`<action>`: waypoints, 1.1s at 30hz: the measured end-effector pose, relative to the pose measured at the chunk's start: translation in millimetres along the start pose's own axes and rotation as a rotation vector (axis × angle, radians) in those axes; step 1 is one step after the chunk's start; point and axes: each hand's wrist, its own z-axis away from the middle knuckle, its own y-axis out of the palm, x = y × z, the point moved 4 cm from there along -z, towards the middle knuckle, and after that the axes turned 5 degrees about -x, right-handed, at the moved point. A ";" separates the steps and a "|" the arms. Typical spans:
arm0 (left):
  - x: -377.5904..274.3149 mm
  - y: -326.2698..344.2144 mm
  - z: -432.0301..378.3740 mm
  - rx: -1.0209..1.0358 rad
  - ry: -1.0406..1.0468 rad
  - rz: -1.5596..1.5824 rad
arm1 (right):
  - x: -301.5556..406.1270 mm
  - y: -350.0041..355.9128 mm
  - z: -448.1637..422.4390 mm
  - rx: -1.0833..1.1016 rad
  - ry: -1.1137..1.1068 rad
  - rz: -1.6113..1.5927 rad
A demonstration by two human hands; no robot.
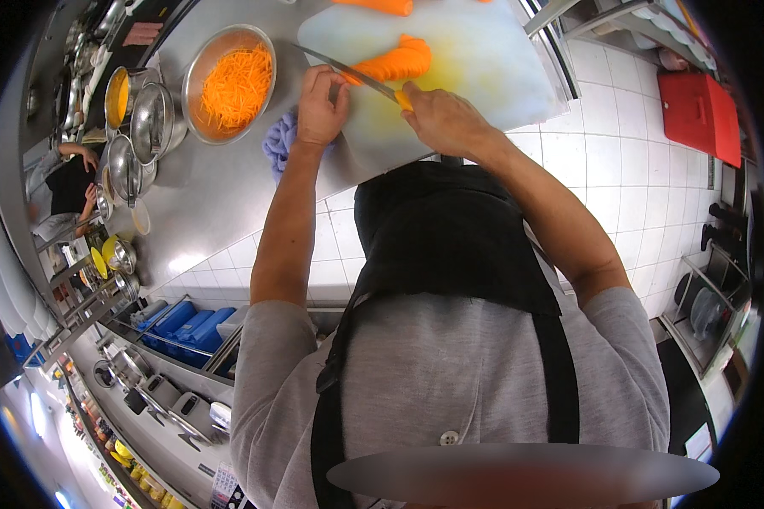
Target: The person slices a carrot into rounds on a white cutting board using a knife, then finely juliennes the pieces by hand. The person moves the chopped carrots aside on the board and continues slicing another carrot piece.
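Note:
My right hand (445,118) grips a kitchen knife by its yellow handle (403,100). Its long blade (350,71) points up and left, crossing the lower left end of a row of overlapping carrot slices (398,60). At that same end, the curled fingers of my left hand (321,108) meet the slices and the blade; whether they grip a slice is hard to see. The slices lie fanned out on a white cutting board (484,83) with yellow stains. Left of my hand, a metal bowl (193,95) holds shredded carrot (237,89).
A purple cloth (279,143) lies by my left wrist on the steel counter (197,191). Peeled carrots (382,5) rest at the board's far edge. Metal pots (149,121) line the counter's left side. A person (70,181) appears beyond them. A red box (700,118) stands at right.

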 end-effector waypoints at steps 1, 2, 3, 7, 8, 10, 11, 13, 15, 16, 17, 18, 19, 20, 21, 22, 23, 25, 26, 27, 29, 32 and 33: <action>-0.1 0.1 -0.9 -0.002 0.008 -0.004 | -0.2 0.4 0.2 -0.013 -0.014 -0.004; -0.2 0.1 -1.8 -0.004 0.017 -0.009 | -1.5 1.8 0.8 -0.027 -0.028 -0.008; -0.1 0.2 -1.9 -0.004 0.025 -0.013 | -1.6 2.4 1.3 -0.040 -0.041 -0.012; 3.6 0.7 0.8 -0.005 0.014 -0.017 | 3.7 0.0 0.5 -0.011 -0.022 0.000; 4.9 0.8 2.1 -0.009 0.018 -0.022 | 7.1 -2.4 0.9 0.004 -0.009 0.009; 5.1 1.5 1.8 -0.014 0.024 -0.017 | 8.5 -3.6 0.3 0.016 0.002 0.010; 5.1 1.5 2.2 -0.017 0.025 -0.009 | 8.4 -2.9 -0.4 0.014 -0.003 0.002; 2.3 1.6 2.5 -0.022 0.031 -0.005 | 5.2 1.3 -0.7 -0.004 -0.028 0.000; -1.0 2.1 2.5 -0.031 0.041 -0.019 | -4.7 12.2 -3.9 -0.039 -0.075 0.016; -3.2 3.0 1.0 -0.033 0.061 -0.028 | -9.7 21.1 -8.6 -0.035 -0.047 0.015; -6.0 4.4 -0.3 -0.034 0.080 -0.038 | -13.1 31.4 -14.4 -0.032 -0.018 0.014; -5.8 1.6 -5.4 -0.046 0.105 -0.057 | -11.0 32.9 -21.0 -0.034 -0.004 0.016; -3.5 2.1 -5.5 -0.047 0.062 -0.018 | -11.3 33.1 -21.3 -0.027 0.010 0.007; -3.1 5.5 -1.6 -0.047 0.019 0.021 | -12.2 33.0 -19.2 -0.020 0.024 -0.002; -5.8 4.4 -0.9 -0.038 -0.022 0.056 | -11.5 35.0 -17.7 -0.015 0.040 -0.022; -8.1 3.4 -2.1 -0.018 -0.042 0.035 | -13.0 38.1 -18.6 -0.021 0.033 -0.012; -11.0 2.8 -3.2 0.002 -0.064 0.015 | -15.6 41.2 -19.6 -0.028 0.028 -0.001; -15.2 -0.8 -8.0 0.040 -0.108 -0.017 | -16.2 40.2 -22.3 -0.034 0.026 -0.016; -16.8 -1.4 -8.2 0.062 -0.137 -0.023 | -17.6 39.7 -22.3 -0.028 0.038 -0.040; -17.5 -3.4 -6.8 0.084 -0.170 -0.034 | -18.1 41.5 -21.8 -0.018 0.045 -0.070; -20.8 -7.1 -12.8 0.137 -0.052 -0.127 | -18.5 42.2 -23.5 -0.053 0.050 -0.091; -27.0 -16.3 -14.7 0.170 0.039 -0.239 | -16.0 46.1 -22.1 -0.045 0.041 -0.147; -28.3 -15.9 -15.9 0.164 0.061 -0.263 | -16.7 44.0 -21.6 -0.038 0.037 -0.156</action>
